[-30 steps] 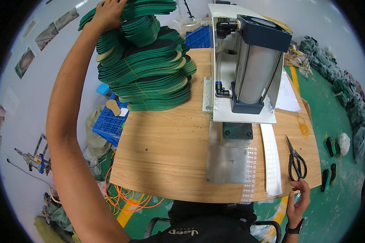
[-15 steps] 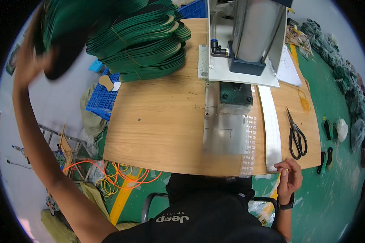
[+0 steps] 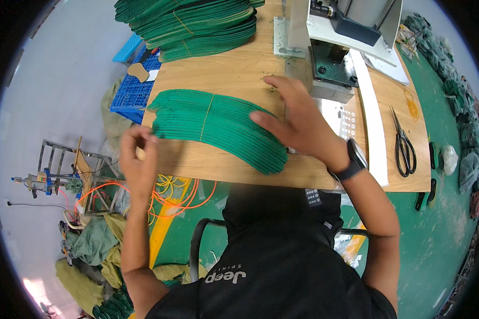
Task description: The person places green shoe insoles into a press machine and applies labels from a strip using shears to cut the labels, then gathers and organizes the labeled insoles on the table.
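Observation:
A bundle of green insoles lies on its edges across the table, with a thin yellow band around its middle. My left hand is beside the bundle's left end, its fingers loosely curled and a gap showing between thumb and forefinger. I see nothing held in it. Over the bundle's right end, my right hand is open, thumb and fingers spread. Its thumb overlaps the insoles; whether it touches them I cannot tell. A dark watch is on my right wrist.
A taller pile of banded green insoles sits at the table's far left. A press stands at the far right, near a long white strip and black-handled scissors. A blue crate is left of the table.
The bundle has come down from the upper left onto the table. My left hand has moved down to its left end. My right hand has moved from the strip's near end to the bundle.

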A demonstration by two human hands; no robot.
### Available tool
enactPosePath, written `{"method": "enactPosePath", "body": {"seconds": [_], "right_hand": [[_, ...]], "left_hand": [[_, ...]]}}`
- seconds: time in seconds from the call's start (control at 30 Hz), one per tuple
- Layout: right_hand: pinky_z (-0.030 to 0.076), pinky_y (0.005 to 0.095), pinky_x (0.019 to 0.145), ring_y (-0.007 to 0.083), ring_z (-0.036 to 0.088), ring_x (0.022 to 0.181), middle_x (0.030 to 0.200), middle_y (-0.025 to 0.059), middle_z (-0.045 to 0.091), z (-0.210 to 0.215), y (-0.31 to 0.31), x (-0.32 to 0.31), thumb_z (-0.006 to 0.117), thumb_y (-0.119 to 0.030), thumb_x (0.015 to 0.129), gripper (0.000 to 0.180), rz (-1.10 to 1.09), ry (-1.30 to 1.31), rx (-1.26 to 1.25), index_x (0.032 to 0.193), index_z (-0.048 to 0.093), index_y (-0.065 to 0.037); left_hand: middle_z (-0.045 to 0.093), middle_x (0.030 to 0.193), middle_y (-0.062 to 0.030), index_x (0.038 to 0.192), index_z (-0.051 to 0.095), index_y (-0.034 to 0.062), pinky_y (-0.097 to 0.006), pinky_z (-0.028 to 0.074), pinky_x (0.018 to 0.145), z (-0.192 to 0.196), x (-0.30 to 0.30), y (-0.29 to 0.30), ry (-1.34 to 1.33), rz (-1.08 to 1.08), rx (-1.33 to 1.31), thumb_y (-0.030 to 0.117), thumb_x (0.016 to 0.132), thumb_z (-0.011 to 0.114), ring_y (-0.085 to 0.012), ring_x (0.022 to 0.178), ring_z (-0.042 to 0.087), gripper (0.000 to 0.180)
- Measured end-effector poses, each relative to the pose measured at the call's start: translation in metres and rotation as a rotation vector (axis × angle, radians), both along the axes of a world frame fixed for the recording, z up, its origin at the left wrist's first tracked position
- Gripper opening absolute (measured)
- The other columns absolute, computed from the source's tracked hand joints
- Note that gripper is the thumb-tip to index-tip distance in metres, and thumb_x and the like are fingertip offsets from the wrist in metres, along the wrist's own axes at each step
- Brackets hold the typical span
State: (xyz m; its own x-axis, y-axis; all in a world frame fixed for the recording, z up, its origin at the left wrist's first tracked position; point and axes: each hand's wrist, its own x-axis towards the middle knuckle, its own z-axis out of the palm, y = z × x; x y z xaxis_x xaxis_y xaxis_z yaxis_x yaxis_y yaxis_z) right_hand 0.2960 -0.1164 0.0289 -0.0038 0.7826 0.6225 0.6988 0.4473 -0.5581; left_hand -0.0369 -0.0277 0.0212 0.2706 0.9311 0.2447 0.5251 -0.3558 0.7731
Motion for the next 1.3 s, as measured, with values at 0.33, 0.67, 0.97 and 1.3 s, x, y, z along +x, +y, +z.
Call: {"method": "enactPosePath", "body": {"seconds": [0.33, 0.67, 0.97, 1.3], "right_hand": [[0.043, 0.0450, 0.089, 0.0431, 0.052, 0.104, 0.108, 0.0296, 0.055, -0.037, -0.003, -0.085, 0.066, -0.047, 0.081, 0.070, 0.161, 0.180, -0.326, 0.114, 0.049, 0.011], [0.042, 0.0440, 0.089, 0.0387, 0.049, 0.103, 0.110, 0.0267, 0.050, -0.045, 0.003, -0.125, 0.078, -0.048, 0.066, 0.091, 0.097, 0.250, -0.247, 0.122, 0.040, 0.013], [0.042, 0.0458, 0.089, 0.0404, 0.048, 0.104, 0.109, 0.0277, 0.049, -0.053, 0.008, -0.123, 0.080, -0.046, 0.061, 0.089, 0.130, 0.226, -0.235, 0.117, 0.043, 0.013], [0.051, 0.0431, 0.070, 0.0384, 0.061, 0.083, 0.089, 0.0258, 0.059, -0.012, 0.020, -0.108, 0.066, -0.021, 0.068, 0.053, -0.006, -0.298, -0.274, 0.106, 0.047, 0.012]], "left_hand": [[0.030, 0.142, -0.0238, 0.146, 0.011, -0.0017, -0.037, 0.035, 0.104, -0.007, 0.045, -0.061, -0.228, -0.093, -0.056, 0.011, 0.080, 0.069, -0.0284, 0.127, 0.039, 0.089], [0.031, 0.143, -0.0237, 0.144, 0.021, -0.0032, -0.037, 0.028, 0.108, -0.011, 0.028, -0.058, -0.312, -0.164, -0.064, 0.003, 0.085, 0.061, -0.0266, 0.131, 0.035, 0.072], [0.039, 0.139, -0.0211, 0.144, 0.022, -0.0020, -0.035, 0.035, 0.104, -0.009, 0.027, -0.057, -0.353, -0.185, -0.154, -0.001, 0.082, 0.062, -0.0242, 0.124, 0.044, 0.074], [0.053, 0.122, -0.0274, 0.146, 0.007, -0.0023, -0.033, 0.048, 0.084, 0.017, 0.040, -0.049, 0.335, -0.024, 0.007, 0.022, 0.070, 0.067, -0.0302, 0.096, 0.063, 0.100]]}}
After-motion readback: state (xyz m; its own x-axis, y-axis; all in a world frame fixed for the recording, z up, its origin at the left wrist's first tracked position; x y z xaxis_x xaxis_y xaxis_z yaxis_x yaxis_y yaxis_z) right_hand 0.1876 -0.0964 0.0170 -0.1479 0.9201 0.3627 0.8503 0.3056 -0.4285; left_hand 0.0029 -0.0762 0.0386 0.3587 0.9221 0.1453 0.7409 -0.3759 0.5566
